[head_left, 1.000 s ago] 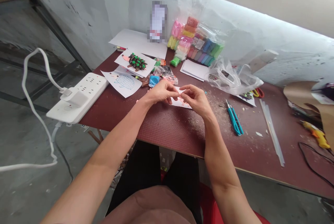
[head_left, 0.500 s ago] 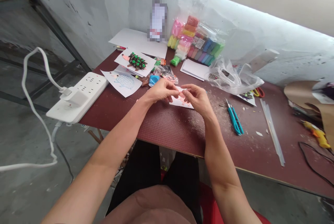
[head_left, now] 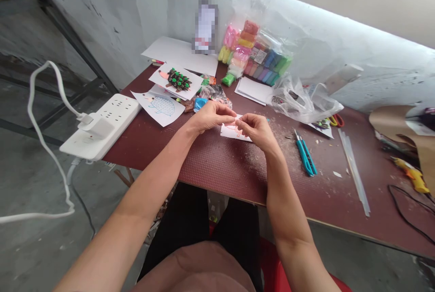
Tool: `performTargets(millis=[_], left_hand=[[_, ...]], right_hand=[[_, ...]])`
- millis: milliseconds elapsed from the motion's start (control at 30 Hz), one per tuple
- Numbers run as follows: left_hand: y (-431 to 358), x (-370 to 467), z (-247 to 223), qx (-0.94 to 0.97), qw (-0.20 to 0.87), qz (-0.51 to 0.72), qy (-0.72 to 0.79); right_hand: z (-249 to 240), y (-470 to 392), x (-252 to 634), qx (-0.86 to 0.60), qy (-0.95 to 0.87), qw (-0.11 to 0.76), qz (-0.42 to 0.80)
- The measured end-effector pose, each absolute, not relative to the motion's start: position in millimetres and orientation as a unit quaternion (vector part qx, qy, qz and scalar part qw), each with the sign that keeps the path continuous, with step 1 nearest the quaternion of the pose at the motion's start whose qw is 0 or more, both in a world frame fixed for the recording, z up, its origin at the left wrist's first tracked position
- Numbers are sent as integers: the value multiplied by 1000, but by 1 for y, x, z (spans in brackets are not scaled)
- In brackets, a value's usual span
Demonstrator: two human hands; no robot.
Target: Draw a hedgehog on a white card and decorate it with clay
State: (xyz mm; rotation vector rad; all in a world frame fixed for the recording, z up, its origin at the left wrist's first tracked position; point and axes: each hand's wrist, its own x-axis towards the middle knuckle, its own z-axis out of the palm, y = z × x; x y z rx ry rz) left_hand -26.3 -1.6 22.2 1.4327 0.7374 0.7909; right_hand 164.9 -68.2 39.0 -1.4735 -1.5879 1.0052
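Observation:
My left hand [head_left: 213, 117] and my right hand [head_left: 255, 129] meet fingertip to fingertip over the table. Both are closed in a pinch on a small pinkish piece, seemingly modelling clay, mostly hidden by the fingers. Just beneath them lies a white card [head_left: 227, 133] with a red-orange line drawing, partly covered by my right hand. To the left of my left hand is a card with a blue hedgehog drawing [head_left: 162, 106]. Behind that one, another card carries a hedgehog [head_left: 179, 80] with a pink face, dark spines and green dots.
Bagged coloured clay [head_left: 260, 56] leans at the wall beside a blurred phone [head_left: 205, 26]. A plastic bag [head_left: 302, 104], a teal utility knife [head_left: 306, 156], clear glue sticks [head_left: 354, 172] and a yellow glue gun [head_left: 413, 176] lie to the right. A power strip [head_left: 102, 126] overhangs the left edge.
My fingertips have shifted slightly upward and closer together, showing more of the card's drawing below. Everything else on the table stays where it was.

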Motion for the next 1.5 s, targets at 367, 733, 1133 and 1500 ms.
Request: performTargets(millis=[367,733,1133,1500], left_hand=[[-1,-22,17,596,621,393,322],[-5,-23,23,618,610,370,331],[-4,-22,22,564,631,389,364],[-5,-18,21,563,628,386,373]], right_hand=[[37,-69,157,-561,-594,372,440],[36,-69,159,-585,-586,395,397],[29,-72,146,-578,-619,462,265],[22,-70,145,-575,-621,478,234]])
